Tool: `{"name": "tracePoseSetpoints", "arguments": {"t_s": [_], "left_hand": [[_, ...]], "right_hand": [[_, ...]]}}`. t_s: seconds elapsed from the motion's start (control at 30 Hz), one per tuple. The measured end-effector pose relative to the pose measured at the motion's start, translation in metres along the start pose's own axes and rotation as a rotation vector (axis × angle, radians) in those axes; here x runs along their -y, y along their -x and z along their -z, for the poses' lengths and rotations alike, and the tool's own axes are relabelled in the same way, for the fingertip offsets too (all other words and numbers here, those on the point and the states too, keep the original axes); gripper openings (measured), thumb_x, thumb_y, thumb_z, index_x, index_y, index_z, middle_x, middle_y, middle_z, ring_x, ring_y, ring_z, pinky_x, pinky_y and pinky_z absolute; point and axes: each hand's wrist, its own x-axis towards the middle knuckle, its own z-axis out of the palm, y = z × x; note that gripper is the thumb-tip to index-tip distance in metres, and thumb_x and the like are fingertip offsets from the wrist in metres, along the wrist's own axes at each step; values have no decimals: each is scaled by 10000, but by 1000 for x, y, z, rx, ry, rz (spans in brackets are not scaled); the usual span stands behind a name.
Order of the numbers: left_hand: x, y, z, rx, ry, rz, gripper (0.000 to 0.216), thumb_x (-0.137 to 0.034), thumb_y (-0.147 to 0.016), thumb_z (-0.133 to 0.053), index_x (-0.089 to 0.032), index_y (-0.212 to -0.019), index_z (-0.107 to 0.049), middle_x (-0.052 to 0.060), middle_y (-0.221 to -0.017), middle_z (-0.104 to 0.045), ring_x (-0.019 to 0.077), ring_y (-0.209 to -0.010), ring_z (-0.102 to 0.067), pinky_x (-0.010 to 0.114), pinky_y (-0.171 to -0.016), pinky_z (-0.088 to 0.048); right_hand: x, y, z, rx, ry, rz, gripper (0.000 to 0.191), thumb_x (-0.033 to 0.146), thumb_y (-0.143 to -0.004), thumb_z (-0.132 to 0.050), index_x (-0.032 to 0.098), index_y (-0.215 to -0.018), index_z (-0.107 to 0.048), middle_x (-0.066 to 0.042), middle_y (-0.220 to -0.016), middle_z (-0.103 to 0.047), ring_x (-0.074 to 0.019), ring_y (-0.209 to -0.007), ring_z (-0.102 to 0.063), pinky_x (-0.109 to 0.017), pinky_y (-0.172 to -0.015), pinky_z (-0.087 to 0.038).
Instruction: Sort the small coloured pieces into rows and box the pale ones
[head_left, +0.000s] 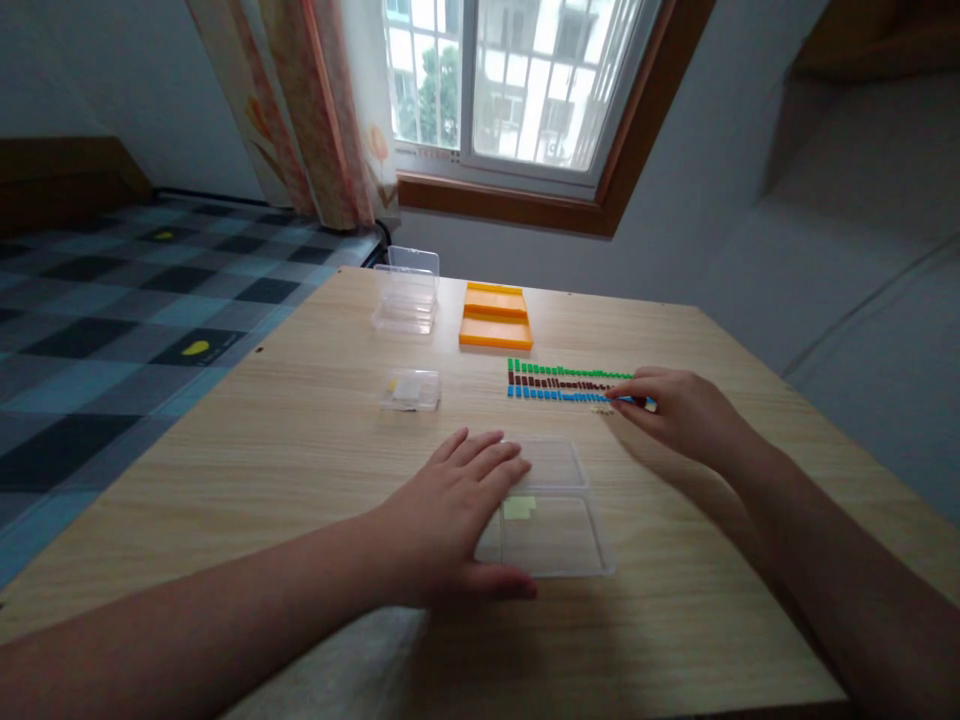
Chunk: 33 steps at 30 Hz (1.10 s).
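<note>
My left hand point(465, 520) lies with fingers spread over the left side of a clear plastic box point(559, 545), which stands open. A few pale yellow-green slips point(519, 507) are in the box. My right hand point(679, 415) is pinched at the right end of three rows of small pieces; what its fingertips hold, if anything, is too small to make out. The rows are green pieces point(540, 368), brown pieces point(544, 382) and blue pieces point(547, 394). Several tiny cream bits point(602, 411) lie just below the right fingertips. The hand covers part of the rows' right end.
An orange two-part tray point(495, 328) lies toward the back of the wooden table point(300, 480). Left of it stands an open clear box point(405, 312). A smaller clear box point(410, 391) with white and yellow contents is nearer. A checked bed point(112, 330) adjoins the left.
</note>
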Motion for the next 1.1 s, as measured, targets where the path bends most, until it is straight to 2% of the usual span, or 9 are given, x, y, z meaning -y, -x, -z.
{"name": "tracePoseSetpoints", "arguments": {"t_s": [0.1, 0.37, 0.77, 0.97, 1.1], "left_hand": [[0, 0, 1, -7, 2, -7, 1017, -782, -755, -723, -161, -1514, -455, 191, -1608, -407, 429, -1509, -316, 653, -1244, -185], [-1, 0, 1, 7, -12, -4, 1014, -778, -765, -720, -154, -1515, -444, 198, -1611, -399, 418, -1510, -320, 641, -1247, -187], [-1, -1, 2, -8, 13, -16, 999, -752, -763, -742, -146, -1507, -462, 207, -1594, -423, 430, -1502, -331, 658, -1239, -190], [-1, 0, 2, -1, 7, -13, 1003, -757, -759, -743, -144, -1503, -466, 210, -1597, -416, 433, -1498, -336, 657, -1239, -188], [-1, -1, 2, -1, -8, -7, 1006, -768, -761, -732, -159, -1511, -452, 203, -1607, -404, 421, -1505, -329, 645, -1242, -187]], "right_hand": [[5, -1, -7, 39, -14, -43, 225, 307, -943, -604, 267, -1009, -816, -26, -944, -741, -134, -747, -645, -240, -631, -403], [27, 2, -16, -15, -19, -90, 227, 279, -938, -604, 248, -986, -823, -37, -987, -735, -128, -758, -643, -253, -686, -427], [19, -1, -23, 4, 50, -65, 230, 291, -966, -602, 229, -964, -823, -50, -986, -726, -144, -761, -627, -253, -636, -374], [21, -2, -23, 45, 24, -79, 211, 259, -959, -610, 224, -949, -817, -48, -997, -728, -154, -810, -643, -260, -666, -397], [26, 0, -18, -35, -36, -63, 208, 265, -958, -609, 205, -934, -806, -54, -982, -722, -156, -803, -645, -272, -707, -426]]}}
